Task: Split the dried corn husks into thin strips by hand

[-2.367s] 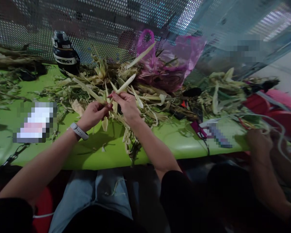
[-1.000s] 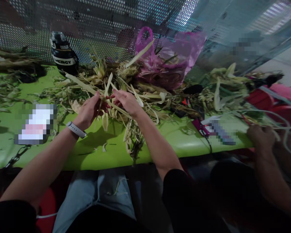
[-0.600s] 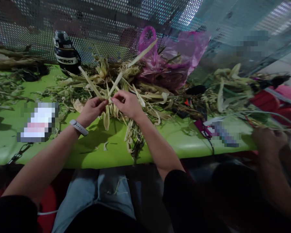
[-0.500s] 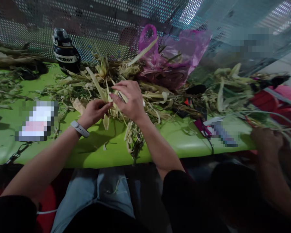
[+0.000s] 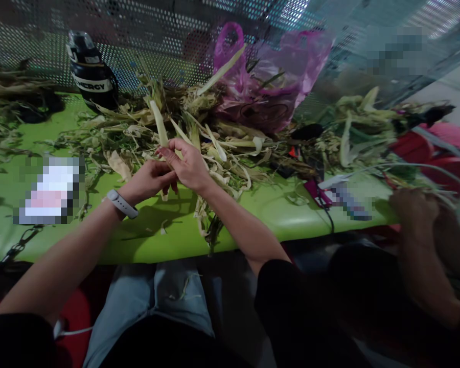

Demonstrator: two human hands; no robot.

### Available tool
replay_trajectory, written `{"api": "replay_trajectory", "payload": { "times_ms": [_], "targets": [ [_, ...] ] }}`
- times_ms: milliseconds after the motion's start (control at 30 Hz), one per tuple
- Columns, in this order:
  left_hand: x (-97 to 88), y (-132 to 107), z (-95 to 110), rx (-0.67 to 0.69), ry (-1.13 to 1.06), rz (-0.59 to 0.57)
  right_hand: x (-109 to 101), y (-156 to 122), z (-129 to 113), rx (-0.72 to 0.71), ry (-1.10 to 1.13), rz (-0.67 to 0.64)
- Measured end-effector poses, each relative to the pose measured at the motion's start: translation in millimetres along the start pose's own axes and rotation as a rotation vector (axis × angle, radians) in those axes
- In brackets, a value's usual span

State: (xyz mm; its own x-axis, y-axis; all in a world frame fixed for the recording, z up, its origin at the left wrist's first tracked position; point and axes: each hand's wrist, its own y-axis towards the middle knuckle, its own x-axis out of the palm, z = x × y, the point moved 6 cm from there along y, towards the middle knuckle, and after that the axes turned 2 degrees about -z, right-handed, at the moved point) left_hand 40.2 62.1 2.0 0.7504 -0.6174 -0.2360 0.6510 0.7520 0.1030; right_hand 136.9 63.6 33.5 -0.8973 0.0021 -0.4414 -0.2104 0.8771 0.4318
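A pale strip of dried husk, like corn husk (image 5: 159, 122), stands up from between my hands, over the green tabletop. My left hand (image 5: 150, 180), with a white band on its wrist, is closed around the lower part of the strip. Pressed against it from the right, my right hand (image 5: 189, 164) pinches the same strip between thumb and fingers. Its lower end peeks out below my hands, and the grip itself is partly hidden. Just beyond lies a heap of dried husks and stalks (image 5: 138, 135). One loose pale husk piece (image 5: 216, 145) rests right of my right hand.
A black bottle (image 5: 95, 84) stands at the back left, and a pink plastic bag (image 5: 260, 102) behind the heap. A blurred phone-like object (image 5: 53, 186) lies left on the green table (image 5: 138, 243). At right are a cable and another person's hand (image 5: 416, 207).
My right hand has come left and closed in against my left hand on the husk strip. The pale piece near its palm now lies on the heap. The view has shifted slightly.
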Motion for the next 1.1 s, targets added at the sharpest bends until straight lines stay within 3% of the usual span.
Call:
{"api": "replay_trajectory", "payload": {
  "times_ms": [333, 533, 600, 867, 1100],
  "targets": [
    [5.9, 0, -5, -0.03, -0.048, -0.051, -3, 2, 6, -0.019, -0.035, 0.068],
    [-1.8, -2, 3, 0.01, -0.189, 0.015, -40, 9, 1, -0.004, 0.056, 0.084],
    [-6.5, -3, 3, 0.001, -0.203, 0.056, -48, 12, 2, -0.006, 0.052, 0.021],
    [-16.9, 2, -3, -0.015, -0.122, 0.203, -42, 15, 15, -0.059, -0.192, -0.219],
    [-23.9, 4, -8, -0.051, -0.068, 0.241, -42, 17, 22, -0.148, -0.451, -0.115]
  ]
}}
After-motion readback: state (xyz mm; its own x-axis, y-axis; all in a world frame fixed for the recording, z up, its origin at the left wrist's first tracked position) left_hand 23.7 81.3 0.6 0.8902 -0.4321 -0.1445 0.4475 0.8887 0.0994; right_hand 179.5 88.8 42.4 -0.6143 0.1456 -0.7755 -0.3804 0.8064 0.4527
